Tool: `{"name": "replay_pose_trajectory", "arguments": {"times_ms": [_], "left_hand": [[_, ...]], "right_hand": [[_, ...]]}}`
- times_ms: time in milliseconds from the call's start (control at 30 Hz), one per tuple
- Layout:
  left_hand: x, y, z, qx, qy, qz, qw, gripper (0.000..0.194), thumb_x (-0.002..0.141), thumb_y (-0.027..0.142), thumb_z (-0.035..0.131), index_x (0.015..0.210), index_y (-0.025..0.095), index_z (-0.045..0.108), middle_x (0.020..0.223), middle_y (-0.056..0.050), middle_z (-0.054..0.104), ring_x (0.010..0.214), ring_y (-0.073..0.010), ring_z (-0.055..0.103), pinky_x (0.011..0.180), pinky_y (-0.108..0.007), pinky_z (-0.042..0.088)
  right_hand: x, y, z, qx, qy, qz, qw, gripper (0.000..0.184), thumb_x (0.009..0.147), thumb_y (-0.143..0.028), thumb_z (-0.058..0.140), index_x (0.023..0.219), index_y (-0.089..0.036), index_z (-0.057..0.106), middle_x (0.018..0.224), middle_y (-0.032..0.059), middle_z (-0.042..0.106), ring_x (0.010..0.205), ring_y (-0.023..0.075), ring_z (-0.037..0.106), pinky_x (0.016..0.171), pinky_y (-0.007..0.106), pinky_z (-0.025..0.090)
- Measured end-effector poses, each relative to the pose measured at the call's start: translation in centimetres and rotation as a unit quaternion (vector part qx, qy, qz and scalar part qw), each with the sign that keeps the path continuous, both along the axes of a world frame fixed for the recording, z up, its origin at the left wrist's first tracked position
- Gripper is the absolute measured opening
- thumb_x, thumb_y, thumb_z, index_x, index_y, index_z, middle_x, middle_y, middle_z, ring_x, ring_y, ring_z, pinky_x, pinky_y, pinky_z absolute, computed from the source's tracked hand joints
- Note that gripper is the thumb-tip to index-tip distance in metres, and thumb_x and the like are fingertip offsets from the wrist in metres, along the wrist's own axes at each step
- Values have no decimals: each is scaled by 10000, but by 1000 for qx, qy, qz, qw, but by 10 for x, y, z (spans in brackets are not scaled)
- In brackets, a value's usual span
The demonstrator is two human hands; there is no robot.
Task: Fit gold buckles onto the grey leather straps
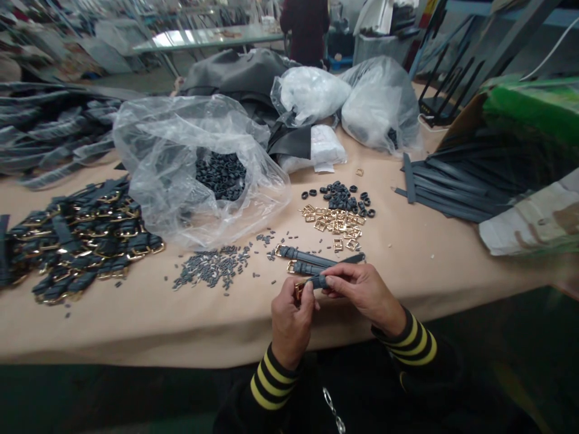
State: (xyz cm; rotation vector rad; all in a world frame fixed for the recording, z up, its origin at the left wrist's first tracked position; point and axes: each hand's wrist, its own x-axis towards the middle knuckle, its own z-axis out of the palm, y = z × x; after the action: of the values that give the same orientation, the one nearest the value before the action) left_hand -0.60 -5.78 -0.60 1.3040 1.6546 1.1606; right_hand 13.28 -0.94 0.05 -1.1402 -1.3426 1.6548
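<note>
A dark strap [320, 281] with a gold buckle [299, 289] is held between my two hands near the table's front edge. My left hand [293, 313] pinches it at the buckle end. The fingers of my right hand [359, 289] are closed on the strap just beyond. Right behind them lie two finished-looking buckled straps [303, 258], side by side. Farther back are a pile of gold buckles [339, 224] and a heap of dark strap loops [341, 196]. Small dark pieces [212, 267] are scattered left of my hands.
Buckled straps [90, 235] form a big pile at the left. An open plastic bag [181, 181] holds dark loops. Long flat strips [452, 181] lie at the right beside a box. More bags [312, 93] stand behind; a person [305, 27] is beyond the table.
</note>
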Motion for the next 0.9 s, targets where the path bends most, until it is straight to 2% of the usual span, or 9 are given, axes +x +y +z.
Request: {"name": "replay_pose_trajectory", "arguments": {"times_ms": [100,167,267,433,633,733,833,900], "left_hand": [[5,-2,3,15,-9,-2,1000,130,821,295,481,757,188,515,512,43,533,459,-102,484,503,-214,376],[7,-2,4,19,-35,-12,999,134,828,299,471,761,190,510,517,44,538,472,-105,502,530,-220,392],[7,0,3,17,-69,-16,997,148,836,302,463,747,189,498,529,42,538,507,-111,521,581,-231,407],[8,0,0,22,-94,-18,995,132,851,285,446,777,188,498,557,44,531,535,-110,533,603,-239,418],[12,-1,0,52,-124,17,991,160,856,278,446,730,184,479,572,41,526,561,-106,542,611,-242,433],[13,0,-1,48,-181,14,982,162,855,284,452,730,182,471,581,40,517,586,-109,555,615,-244,443],[13,1,-3,40,-257,12,966,174,856,295,451,723,183,455,586,44,496,604,-111,564,615,-244,455],[14,1,-4,41,-271,14,962,166,853,289,459,727,182,456,583,46,493,607,-108,565,617,-240,457]], "right_hand": [[-1,-2,2,120,-81,-31,989,167,775,-241,571,851,-156,693,763,47,627,628,123,597,571,241,514],[-1,-2,3,166,-116,-37,979,185,793,-220,536,877,-167,692,817,57,608,607,113,577,538,229,501],[0,-3,3,161,-123,-37,979,184,788,-227,543,905,-164,671,807,51,608,571,108,572,529,231,501],[0,-5,1,128,-105,-61,984,130,770,-230,573,842,-160,655,745,42,642,624,143,611,588,260,517],[-3,-6,6,159,-94,-46,982,159,788,-212,548,860,-162,680,826,55,618,637,127,585,588,253,505],[-7,-6,5,172,-106,-61,977,159,790,-230,544,859,-171,675,840,55,597,628,120,572,544,231,497],[-10,-8,2,142,-108,-86,980,138,782,-252,558,857,-173,642,773,36,604,578,116,580,527,227,503],[-10,-8,1,126,-104,-91,982,111,772,-251,570,826,-173,630,732,26,610,591,126,601,549,230,513]]}}
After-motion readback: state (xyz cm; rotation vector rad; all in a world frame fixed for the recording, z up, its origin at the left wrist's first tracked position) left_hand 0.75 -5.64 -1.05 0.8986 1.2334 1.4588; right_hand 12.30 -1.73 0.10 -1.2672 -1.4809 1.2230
